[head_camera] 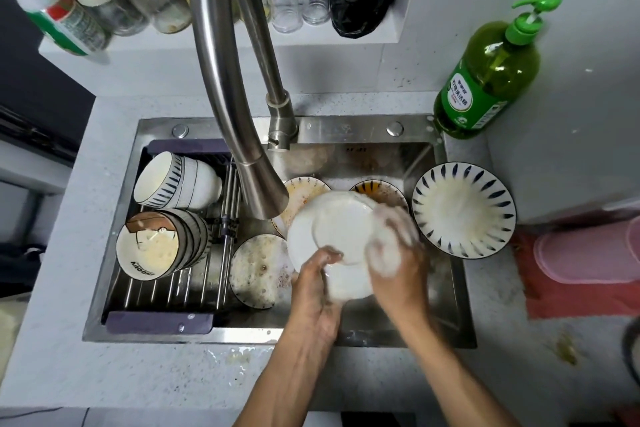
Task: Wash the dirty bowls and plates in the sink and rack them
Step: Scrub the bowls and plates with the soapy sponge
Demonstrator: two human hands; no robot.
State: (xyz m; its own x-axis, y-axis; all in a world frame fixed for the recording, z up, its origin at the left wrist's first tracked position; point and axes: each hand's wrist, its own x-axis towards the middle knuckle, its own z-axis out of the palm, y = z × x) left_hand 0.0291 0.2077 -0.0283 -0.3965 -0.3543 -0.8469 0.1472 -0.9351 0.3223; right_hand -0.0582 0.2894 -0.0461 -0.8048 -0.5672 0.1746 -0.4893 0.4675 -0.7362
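Held over the sink (346, 130): white plate (341, 229), underside up, pinched at its six-o'clock rim by left hand (317, 282). Pressed on its three-o'clock edge: soapy right hand (398, 253), blurred. Propped at nine o'clock in the rack (162, 317): two bowl stacks.

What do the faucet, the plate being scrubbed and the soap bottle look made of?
Faucet: brushed stainless steel by its dull grey sheen, matching the sink.
Plate in the left hand: glazed white ceramic, probably; glossy, with a raised foot ring.
Soap bottle: translucent green plastic, liquid showing through, opaque green pump.
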